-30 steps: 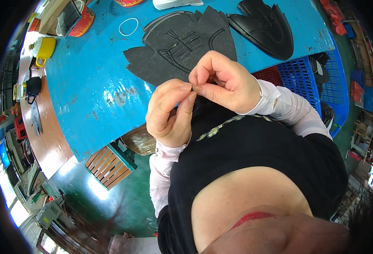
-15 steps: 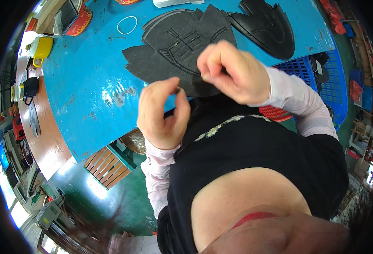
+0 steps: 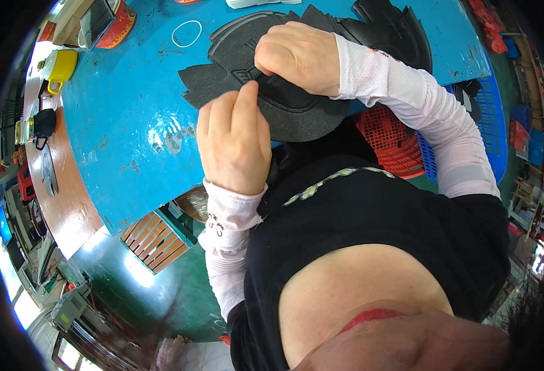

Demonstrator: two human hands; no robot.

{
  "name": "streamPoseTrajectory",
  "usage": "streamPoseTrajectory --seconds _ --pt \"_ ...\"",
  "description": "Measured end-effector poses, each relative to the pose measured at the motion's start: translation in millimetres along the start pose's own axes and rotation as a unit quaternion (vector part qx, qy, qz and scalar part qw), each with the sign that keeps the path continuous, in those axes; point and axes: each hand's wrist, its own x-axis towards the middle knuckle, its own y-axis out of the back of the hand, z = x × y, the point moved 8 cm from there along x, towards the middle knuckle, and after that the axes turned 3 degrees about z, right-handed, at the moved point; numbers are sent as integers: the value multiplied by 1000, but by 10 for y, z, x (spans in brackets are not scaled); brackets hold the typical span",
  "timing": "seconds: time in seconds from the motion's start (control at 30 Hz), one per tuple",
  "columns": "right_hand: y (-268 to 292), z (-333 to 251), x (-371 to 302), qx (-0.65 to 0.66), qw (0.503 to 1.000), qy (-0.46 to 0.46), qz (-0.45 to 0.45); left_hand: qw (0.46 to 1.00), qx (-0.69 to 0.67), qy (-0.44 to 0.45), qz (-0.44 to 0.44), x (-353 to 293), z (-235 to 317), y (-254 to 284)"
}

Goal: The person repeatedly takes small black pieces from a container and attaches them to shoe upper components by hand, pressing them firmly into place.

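Observation:
A stack of flat black cut pieces with jagged ends and stitched lines lies on the table in front of me. My right hand is over the stack, its fingers curled closed; whatever they may hold is hidden. At the stack's near left side is my left hand, back upward, fingers close together and bent down. Its index fingertip comes near a small stitched mark on the top piece, close to the right hand. The left thumb is out of sight, and I cannot make out anything in that hand.
More black pieces lie at the far right of the blue table. A white ring, a yellow mug and a red tub are to the left. Red and blue baskets stand beside the table, right; a slatted wooden stool, near left.
My right hand has moved left and farther away over the stack. My left hand has turned back upward and reached forward, its earlier pinch no longer showing. The stack has stayed in place.

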Motion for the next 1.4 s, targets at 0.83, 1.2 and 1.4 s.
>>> streamPoseTrajectory --seconds 0.83,1.2,1.4 --pt "111 104 -185 -37 988 -94 113 999 34 16 -39 124 -106 -125" --pt "74 50 -147 -123 987 -81 64 992 97 -4 -77 172 -27 -190" --pt "326 206 -402 -46 977 -119 171 998 56 -3 -4 90 -77 -145"
